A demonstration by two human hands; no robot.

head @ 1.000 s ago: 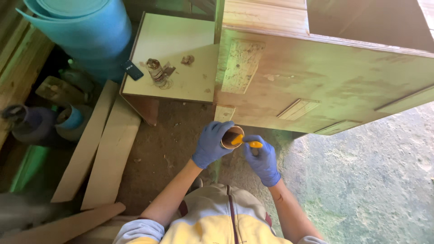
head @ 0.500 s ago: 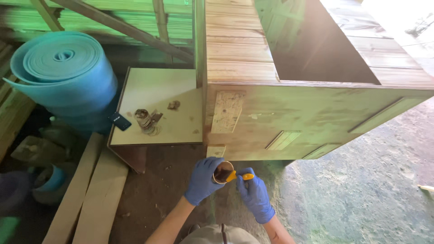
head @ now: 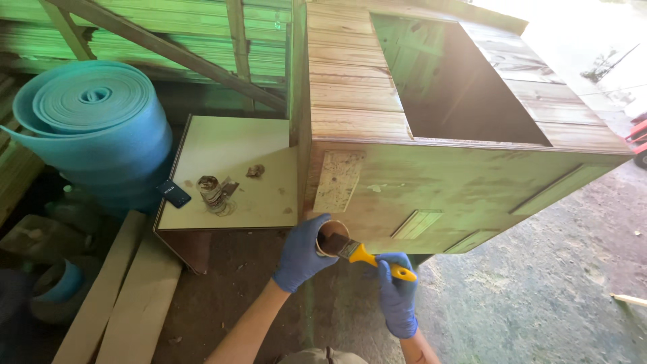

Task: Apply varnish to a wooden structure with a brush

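Paintbrush [head: 367,256] at lower centre, yellow handle pinched in gloved right hand [head: 396,296], long axis slanting up-left, bristles dipped into small cup [head: 331,237] wrapped by gloved left hand [head: 301,253], below wooden crate [head: 431,182].

A large open-topped plywood crate [head: 431,148] stands at the right, on the dirt floor [head: 539,296]. Left of it and touching its side sits a low pale square worktop [head: 232,152], with a small rusty tin [head: 210,191] on it. A big rolled blue foam sheet [head: 94,128] stands further left. Bare wooden planks [head: 125,290] lie on the floor below the roll. In front of the crate, the left hand [head: 301,253] holds a small round cup [head: 333,237], with the bristles of the yellow-handled brush [head: 367,256] in it, held by the right hand [head: 397,296].
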